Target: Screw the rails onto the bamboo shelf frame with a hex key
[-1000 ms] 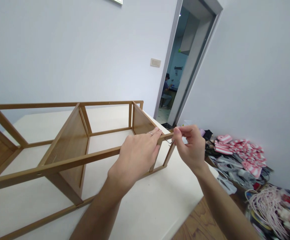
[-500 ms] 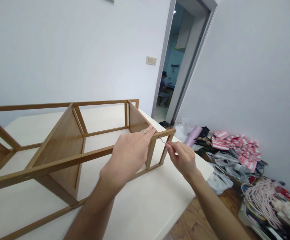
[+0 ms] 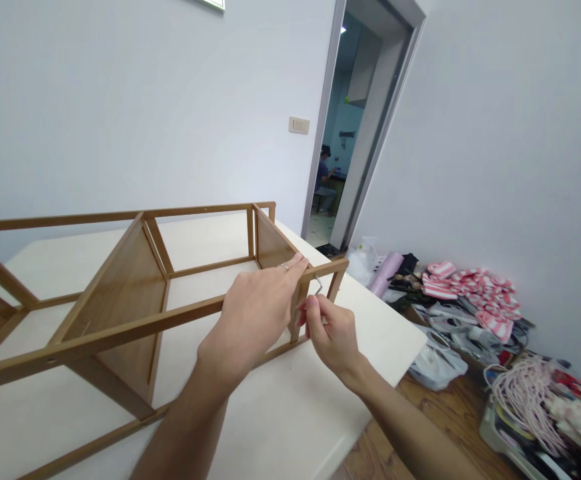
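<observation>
A brown wooden shelf rack [image 3: 180, 321] lies on its side on a white table [image 3: 290, 407]. My left hand [image 3: 257, 303] is wrapped over its near upper rail, close to the right-hand shelf panel, fingers pressed on the wood. My right hand [image 3: 333, 330] pinches the lower end of a thin metal hex key [image 3: 319, 285]. The key's bent upper end meets the rail just right of my left fingertips. The bolt it meets is too small to see. Another shelf panel [image 3: 120, 307] spans the middle of the rack.
Right of the table, the wooden floor [image 3: 400, 427] holds plastic bags [image 3: 435, 367], pink-striped cloth [image 3: 470, 290], a purple roll [image 3: 386, 273] and a bin with pale cord [image 3: 525, 397]. Beyond the doorway a person [image 3: 325, 180] sits. A white wall stands behind the rack.
My right hand has swung left and down, turning the hex key from pointing right to pointing downward. My left hand stays on the rail. The view has shifted slightly.
</observation>
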Demonstrator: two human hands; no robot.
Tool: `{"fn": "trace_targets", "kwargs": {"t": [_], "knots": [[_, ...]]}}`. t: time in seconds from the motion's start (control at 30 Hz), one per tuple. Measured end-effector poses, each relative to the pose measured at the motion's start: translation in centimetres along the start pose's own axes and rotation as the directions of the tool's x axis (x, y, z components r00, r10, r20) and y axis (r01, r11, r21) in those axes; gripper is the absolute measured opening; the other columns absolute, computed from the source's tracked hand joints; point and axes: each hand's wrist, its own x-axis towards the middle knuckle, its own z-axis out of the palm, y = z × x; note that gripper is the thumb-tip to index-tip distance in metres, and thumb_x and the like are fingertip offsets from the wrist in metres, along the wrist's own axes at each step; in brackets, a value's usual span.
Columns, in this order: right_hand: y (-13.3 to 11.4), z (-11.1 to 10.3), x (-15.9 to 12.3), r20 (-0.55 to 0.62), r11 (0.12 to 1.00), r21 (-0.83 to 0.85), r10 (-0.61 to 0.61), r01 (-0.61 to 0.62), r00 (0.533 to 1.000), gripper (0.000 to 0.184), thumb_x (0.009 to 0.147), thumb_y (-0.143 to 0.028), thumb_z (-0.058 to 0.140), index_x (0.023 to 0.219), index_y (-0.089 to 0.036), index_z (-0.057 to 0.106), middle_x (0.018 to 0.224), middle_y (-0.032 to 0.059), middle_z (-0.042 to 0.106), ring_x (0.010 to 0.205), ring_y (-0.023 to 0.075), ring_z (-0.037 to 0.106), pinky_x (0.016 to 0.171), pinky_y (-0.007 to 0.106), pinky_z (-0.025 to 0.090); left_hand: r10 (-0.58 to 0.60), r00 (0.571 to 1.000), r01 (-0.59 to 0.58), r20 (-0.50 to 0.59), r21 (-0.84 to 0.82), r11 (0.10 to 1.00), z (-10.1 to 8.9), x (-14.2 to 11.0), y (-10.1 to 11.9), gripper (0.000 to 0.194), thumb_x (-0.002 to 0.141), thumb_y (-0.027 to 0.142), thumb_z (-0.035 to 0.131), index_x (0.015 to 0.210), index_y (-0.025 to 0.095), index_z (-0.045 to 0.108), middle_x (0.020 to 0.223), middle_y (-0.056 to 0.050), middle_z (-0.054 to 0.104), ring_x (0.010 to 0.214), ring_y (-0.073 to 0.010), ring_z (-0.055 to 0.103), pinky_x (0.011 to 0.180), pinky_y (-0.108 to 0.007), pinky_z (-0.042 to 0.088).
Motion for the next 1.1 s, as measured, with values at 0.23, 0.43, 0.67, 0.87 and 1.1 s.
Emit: {"fn": "trace_targets", "kwargs": {"t": [0.23, 0.43, 0.67, 0.87, 1.1], "knots": [[0.4, -1.9, 0.3, 0.178, 0.988, -0.053, -0.137, 0.148, 0.974, 0.006, 0.106, -0.022, 0.053, 0.105, -0.02, 0.058, 0.079, -0.0021, 0.072, 0.054, 0.008, 0.064, 0.051, 0.018, 0.049, 0.013, 1.0, -0.014, -0.026, -0.019, 1.0, 0.3, 0.1, -0.1, 0.054, 0.099, 0.009, 0.044, 0.151, 0.026, 0.049, 0.122, -0.004, 0.078, 0.096, -0.0239, 0.077, 0.065, -0.031, 0.049], [2.1, -3.8, 1.6, 0.217, 0.886, -0.236, -0.352, 0.399, 0.911, 0.022, 0.105, -0.025, 0.06, 0.084, -0.02, 0.058, 0.065, -0.0021, 0.063, 0.055, 0.0124, 0.058, 0.055, 0.027, 0.04, 0.018, 1.0, -0.018, -0.025, -0.014, 1.0, 0.3, 0.1, -0.1, 0.053, 0.099, 0.009, 0.045, 0.15, 0.025, 0.049, 0.123, -0.004, 0.078, 0.101, -0.025, 0.077, 0.067, -0.033, 0.051], [2.0, -5.7, 4.3, 0.233, 0.536, -0.433, -0.71, 0.725, 0.664, 0.005, 0.098, -0.018, 0.069, 0.098, -0.021, 0.064, 0.086, 0.0033, 0.071, 0.08, 0.0159, 0.065, 0.074, 0.031, 0.05, 0.013, 1.0, -0.013, -0.013, -0.031, 0.999, 0.3, 0.2, 0.0, 0.054, 0.099, 0.006, 0.046, 0.15, 0.024, 0.048, 0.117, -0.004, 0.079, 0.096, -0.0234, 0.078, 0.065, -0.03, 0.051], [1.9, -5.4, 5.7, 0.227, 0.423, -0.392, -0.816, 0.817, 0.532, 0.007, 0.094, -0.018, 0.075, 0.092, -0.019, 0.069, 0.077, 0.0021, 0.07, 0.077, 0.0164, 0.065, 0.069, 0.032, 0.051, 0.034, 0.998, -0.037, -0.058, -0.047, 0.998, 0.5, 0.1, 0.0, 0.061, 0.095, 0.002, 0.049, 0.15, 0.028, 0.049, 0.147, -0.004, 0.066, 0.11, -0.02, 0.075, 0.069, -0.028, 0.056], [2.1, -4.6, 6.1, 0.095, 0.504, -0.338, -0.822, 0.795, 0.561, 0.012, 0.092, -0.021, 0.077, 0.097, -0.026, 0.068, 0.077, -0.0004, 0.07, 0.068, 0.015, 0.063, 0.057, 0.031, 0.049, 0.044, 0.998, -0.047, -0.051, -0.065, 0.997, 0.5, 0.2, 0.0, 0.054, 0.095, 0.002, 0.049, 0.144, 0.023, 0.053, 0.14, -0.006, 0.07, 0.112, -0.0228, 0.074, 0.07, -0.031, 0.057]]}}
